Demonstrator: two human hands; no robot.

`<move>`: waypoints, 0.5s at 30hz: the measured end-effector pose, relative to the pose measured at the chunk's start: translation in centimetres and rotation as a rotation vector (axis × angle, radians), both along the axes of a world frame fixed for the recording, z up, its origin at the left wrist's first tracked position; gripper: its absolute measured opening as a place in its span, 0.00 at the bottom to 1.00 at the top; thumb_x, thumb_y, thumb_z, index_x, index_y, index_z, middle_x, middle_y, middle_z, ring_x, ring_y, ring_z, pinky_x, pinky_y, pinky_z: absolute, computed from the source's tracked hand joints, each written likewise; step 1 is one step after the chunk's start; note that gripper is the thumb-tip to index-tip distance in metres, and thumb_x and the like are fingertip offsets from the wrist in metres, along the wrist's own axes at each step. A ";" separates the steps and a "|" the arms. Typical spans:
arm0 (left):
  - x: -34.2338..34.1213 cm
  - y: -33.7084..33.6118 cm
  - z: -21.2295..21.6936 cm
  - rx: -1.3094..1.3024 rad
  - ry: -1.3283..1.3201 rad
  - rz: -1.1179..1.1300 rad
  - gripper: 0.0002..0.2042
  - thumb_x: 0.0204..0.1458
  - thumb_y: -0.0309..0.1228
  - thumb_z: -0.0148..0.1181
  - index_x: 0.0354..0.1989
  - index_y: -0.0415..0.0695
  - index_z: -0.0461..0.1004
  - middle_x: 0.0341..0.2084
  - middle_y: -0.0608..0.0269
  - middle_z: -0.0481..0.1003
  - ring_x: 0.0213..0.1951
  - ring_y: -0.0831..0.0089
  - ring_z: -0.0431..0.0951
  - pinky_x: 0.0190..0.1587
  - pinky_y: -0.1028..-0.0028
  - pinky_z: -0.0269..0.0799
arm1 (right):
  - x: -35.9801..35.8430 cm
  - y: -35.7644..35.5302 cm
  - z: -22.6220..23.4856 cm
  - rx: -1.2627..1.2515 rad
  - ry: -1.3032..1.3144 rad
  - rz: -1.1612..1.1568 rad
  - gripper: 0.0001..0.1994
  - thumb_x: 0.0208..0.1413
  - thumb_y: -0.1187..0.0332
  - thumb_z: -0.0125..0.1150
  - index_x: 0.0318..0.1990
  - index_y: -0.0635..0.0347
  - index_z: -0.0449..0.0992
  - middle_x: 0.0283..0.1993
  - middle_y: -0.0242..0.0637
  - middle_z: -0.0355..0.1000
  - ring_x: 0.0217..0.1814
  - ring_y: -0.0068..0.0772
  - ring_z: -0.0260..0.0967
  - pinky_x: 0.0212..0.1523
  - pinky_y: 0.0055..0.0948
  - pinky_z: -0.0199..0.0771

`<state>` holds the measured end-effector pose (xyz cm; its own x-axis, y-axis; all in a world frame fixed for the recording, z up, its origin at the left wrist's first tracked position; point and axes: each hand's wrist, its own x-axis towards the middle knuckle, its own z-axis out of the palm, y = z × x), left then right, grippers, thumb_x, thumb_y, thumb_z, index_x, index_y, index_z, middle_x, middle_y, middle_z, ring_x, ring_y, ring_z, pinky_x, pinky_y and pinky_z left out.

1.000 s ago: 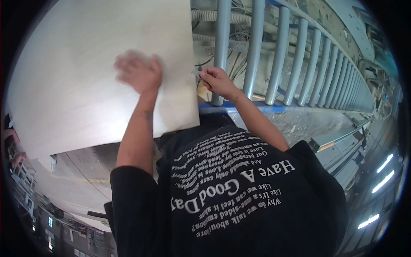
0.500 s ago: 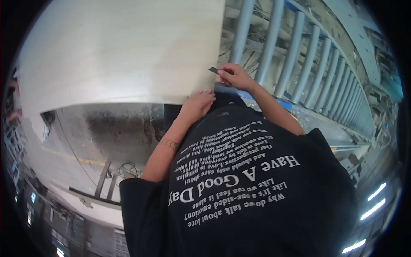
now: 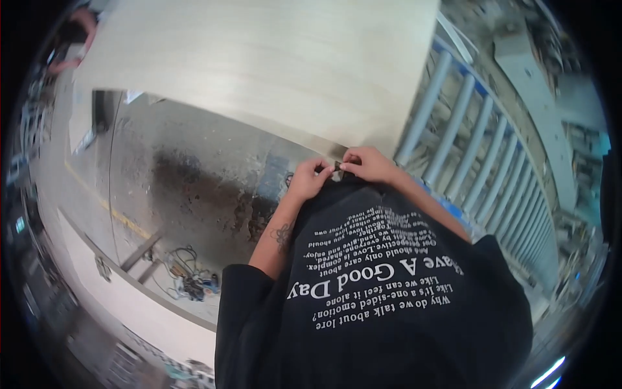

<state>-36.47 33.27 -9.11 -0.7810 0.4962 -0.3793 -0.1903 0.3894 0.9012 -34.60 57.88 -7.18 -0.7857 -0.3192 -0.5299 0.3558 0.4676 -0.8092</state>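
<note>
A large pale wooden panel (image 3: 291,71) lies flat in front of me, its near edge just beyond my hands. Between my fingertips, close to that edge and the panel's near right corner, is a small dark flat piece (image 3: 338,167); its kind is too small to make out. My right hand (image 3: 369,165) pinches it from the right, palm down. From the left, my left hand (image 3: 310,179) closes thumb and fingers on its other end. Both hands are right in front of my black shirt.
On the right a roller conveyor (image 3: 465,139) with grey rollers and a blue frame runs away from the panel. A stained concrete floor (image 3: 214,139) shows to the left, with tangled cables (image 3: 191,275) beside a pale beam (image 3: 139,301). Another person's arm (image 3: 83,29) is at the far left.
My right hand has drawn back from the panel's right side to its near edge with the dark piece. My left hand has left the panel corner and joined it. The view has turned.
</note>
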 end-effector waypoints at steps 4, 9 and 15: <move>2.5 -11.5 -3.0 -0.201 0.048 0.341 0.13 0.59 0.37 0.65 0.31 0.38 0.81 0.23 0.58 0.81 0.26 0.69 0.81 0.33 0.69 0.75 | -1.0 -6.1 4.4 0.049 0.267 -0.028 0.17 0.60 0.60 0.67 0.50 0.63 0.78 0.47 0.40 0.79 0.45 0.31 0.75 0.45 0.32 0.75; 14.9 -32.5 -10.1 -0.652 -0.353 0.936 0.13 0.56 0.38 0.66 0.35 0.39 0.84 0.28 0.54 0.84 0.34 0.61 0.85 0.41 0.62 0.78 | -2.0 -16.7 27.0 -1.639 0.319 0.498 0.16 0.63 0.56 0.67 0.40 0.64 0.83 0.45 0.47 0.79 0.50 0.42 0.77 0.42 0.34 0.78; 24.9 -38.4 -6.4 -0.690 -0.482 1.309 0.12 0.54 0.38 0.68 0.34 0.41 0.86 0.28 0.55 0.85 0.36 0.61 0.87 0.44 0.62 0.80 | -1.5 -24.4 38.8 -1.682 0.128 1.148 0.19 0.68 0.49 0.58 0.37 0.55 0.83 0.43 0.37 0.78 0.44 0.45 0.77 0.48 0.45 0.74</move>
